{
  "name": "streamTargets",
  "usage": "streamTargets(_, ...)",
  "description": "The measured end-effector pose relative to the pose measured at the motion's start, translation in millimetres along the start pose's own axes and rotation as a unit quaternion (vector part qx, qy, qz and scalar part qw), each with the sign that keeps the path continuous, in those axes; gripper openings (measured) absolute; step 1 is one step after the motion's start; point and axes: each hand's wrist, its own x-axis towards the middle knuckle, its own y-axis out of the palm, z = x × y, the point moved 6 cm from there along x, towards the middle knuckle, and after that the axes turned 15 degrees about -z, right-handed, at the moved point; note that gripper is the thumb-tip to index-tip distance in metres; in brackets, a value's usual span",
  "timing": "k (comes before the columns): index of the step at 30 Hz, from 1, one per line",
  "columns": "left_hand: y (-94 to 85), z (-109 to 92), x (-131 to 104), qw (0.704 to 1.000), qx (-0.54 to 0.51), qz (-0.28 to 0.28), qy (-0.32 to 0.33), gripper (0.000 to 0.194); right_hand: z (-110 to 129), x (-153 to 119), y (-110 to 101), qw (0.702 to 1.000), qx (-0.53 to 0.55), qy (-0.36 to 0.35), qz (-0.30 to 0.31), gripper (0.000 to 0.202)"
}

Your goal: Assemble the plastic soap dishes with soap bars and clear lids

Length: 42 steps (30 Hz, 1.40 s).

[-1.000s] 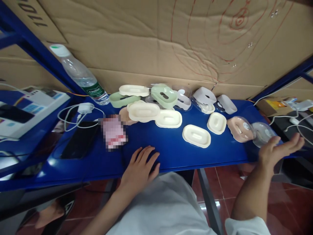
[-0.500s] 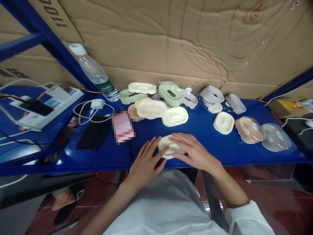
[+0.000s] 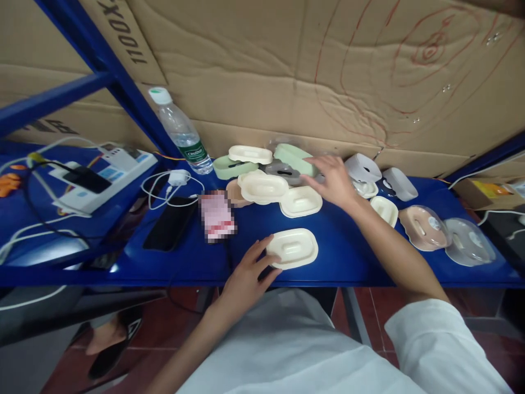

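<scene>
A cream oval dish point(image 3: 292, 249), with a raised ridge in its middle like a soap dish's, lies near the shelf's front edge. My left hand point(image 3: 246, 279) touches its left end, fingers spread. Further back, my right hand point(image 3: 334, 180) has its thumb and fingers round the right end of a light green oval shell point(image 3: 294, 158), which is tilted. Under the shell shows a grey slotted piece point(image 3: 283, 172). Nearer me are a cream dish point(image 3: 301, 201) and stacked cream pieces point(image 3: 264, 187), with a peach piece point(image 3: 237, 193) partly hidden beneath.
Left of the pile stand a water bottle point(image 3: 186, 139), a charger with cable point(image 3: 179, 177), a black phone point(image 3: 169, 225) and a blurred pink packet point(image 3: 217, 216). Rightward lie a cream dish point(image 3: 384, 211), a peach case point(image 3: 422, 227) and a clear-topped grey case point(image 3: 467, 243). Cardboard point(image 3: 254, 71) walls the back.
My right hand has left the cream dish and reached back to the green shell, which has tilted, baring the grey piece. My left hand stays at the cream dish. The view has shifted slightly.
</scene>
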Motion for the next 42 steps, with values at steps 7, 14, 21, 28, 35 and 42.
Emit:
streamTargets(7,-5.2,11,6,0.99,-0.077,-0.018,-0.116,0.087,50,-96,-66,0.996,0.081,-0.023,0.017,0.032)
streamTargets(14,-1.3,7,7,0.993,-0.072,0.024,-0.088,0.07,68,-160,-41,0.97,0.199,-0.006,0.14,0.035)
streamTargets(21,-2.0,2,7,0.998,-0.039,0.001,-0.058,0.065,81,-154,-21,0.97,0.176,-0.058,0.159,0.037)
streamTargets(28,1.8,-2,4,1.0,0.017,-0.012,-0.016,0.061,84,-142,-31,0.975,0.116,-0.11,0.153,0.04)
streamTargets(35,0.0,0,5,0.999,-0.005,0.008,-0.042,0.064,22,0,12,0.995,0.03,-0.02,0.089,0.063)
streamTargets(42,0.3,1,2,0.999,-0.019,0.008,-0.028,0.059,-24,38,100,0.991,0.037,0.059,0.115,0.089)
